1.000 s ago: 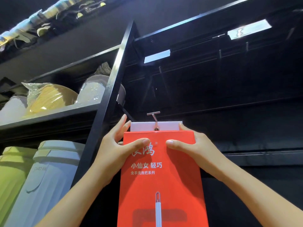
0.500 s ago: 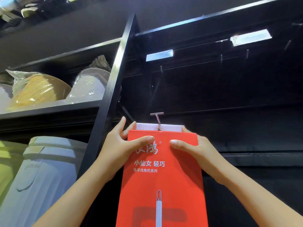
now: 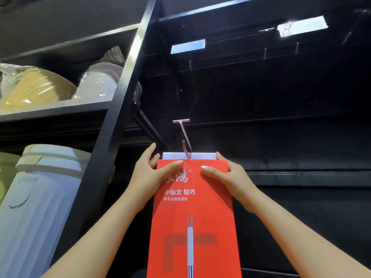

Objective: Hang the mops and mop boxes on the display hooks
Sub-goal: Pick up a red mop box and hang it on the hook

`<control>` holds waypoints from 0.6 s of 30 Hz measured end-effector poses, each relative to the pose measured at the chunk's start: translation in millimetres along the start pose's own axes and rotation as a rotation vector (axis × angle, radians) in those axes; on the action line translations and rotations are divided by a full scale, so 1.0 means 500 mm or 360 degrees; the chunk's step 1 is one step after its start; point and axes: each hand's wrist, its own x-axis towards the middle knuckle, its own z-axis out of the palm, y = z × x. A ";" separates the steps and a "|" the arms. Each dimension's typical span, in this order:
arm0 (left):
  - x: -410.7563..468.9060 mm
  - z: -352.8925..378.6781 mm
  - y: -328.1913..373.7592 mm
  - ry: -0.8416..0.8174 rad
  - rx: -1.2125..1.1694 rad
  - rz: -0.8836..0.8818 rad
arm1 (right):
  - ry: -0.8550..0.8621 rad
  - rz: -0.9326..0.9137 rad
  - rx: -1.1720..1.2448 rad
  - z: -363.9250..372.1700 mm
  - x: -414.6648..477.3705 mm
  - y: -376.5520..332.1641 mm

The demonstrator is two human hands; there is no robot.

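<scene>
Since a second ago more of the hook's rod shows above the mop box (image 3: 192, 207) – the red box now sits a little further down along it, and both hands are where they were, at its top corners. The box stands upright against the dark back panel (image 3: 281, 117). Its white tab (image 3: 202, 156) sticks up behind the red front, and the metal hook (image 3: 185, 135) goes down into the middle of this tab.

The left hand (image 3: 148, 177) has its thumb flat on the front face and its fingers spread at the left edge, so its grip pinches the box. The right hand (image 3: 230, 177) does the same on the other side – thumb on the front, fingers round the right edge, grip closed on the box.

Left of the box a black post (image 3: 120, 109) rises at a slant. Beyond it a shelf carries a yellow bowl (image 3: 36, 87) and a white bowl (image 3: 98, 83), both in clear wrap. Below them stands a pale bin (image 3: 40, 197). High on the panel hang two pale price tags (image 3: 187, 46).
</scene>
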 end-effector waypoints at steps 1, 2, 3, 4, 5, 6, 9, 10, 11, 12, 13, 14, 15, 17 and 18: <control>0.002 0.007 -0.013 0.0014 -0.0018 -0.0036 | -0.0018 -0.0014 -0.0034 0.002 0.002 0.011; 0.002 0.016 -0.027 0.0029 -0.0043 -0.0084 | -0.0032 -0.0034 -0.0051 0.002 0.006 0.026; 0.002 0.027 -0.041 0.0041 -0.0051 -0.0138 | -0.0026 -0.0036 -0.0068 0.001 0.013 0.042; 0.003 0.039 -0.054 0.0049 -0.0039 -0.0186 | -0.0005 -0.0024 -0.0072 0.000 0.020 0.060; 0.004 0.050 -0.069 0.0054 -0.0016 -0.0215 | 0.0017 -0.0005 -0.0097 -0.001 0.028 0.077; 0.003 0.059 -0.084 0.0048 0.0001 -0.0228 | 0.0041 0.0002 -0.0114 -0.001 0.033 0.093; -0.003 0.082 -0.139 0.0026 -0.0030 -0.0215 | 0.0102 0.0057 -0.0089 0.000 0.048 0.134; -0.005 0.089 -0.159 0.0032 -0.0043 -0.0218 | 0.0122 0.0076 -0.0089 0.004 0.053 0.147; -0.006 0.097 -0.176 0.0040 -0.0058 -0.0217 | 0.0143 0.0087 -0.0111 0.006 0.057 0.158; -0.006 0.105 -0.191 0.0055 -0.0069 -0.0214 | 0.0170 0.0100 -0.0148 0.007 0.063 0.168; -0.006 0.112 -0.204 0.0079 -0.0088 -0.0213 | 0.0191 0.0120 -0.0213 0.008 0.067 0.176; -0.005 0.119 -0.214 0.0106 -0.0107 -0.0207 | 0.0207 0.0133 -0.0310 0.007 0.068 0.181; -0.004 0.125 -0.220 0.0128 -0.0124 -0.0194 | 0.0209 0.0137 -0.0446 0.007 0.067 0.182; -0.003 0.134 -0.231 0.0162 -0.0132 -0.0149 | 0.0209 0.0133 -0.0704 0.005 0.060 0.182; -0.003 0.136 -0.237 0.0177 -0.0111 -0.0114 | 0.0212 0.0116 -0.0779 0.006 0.057 0.182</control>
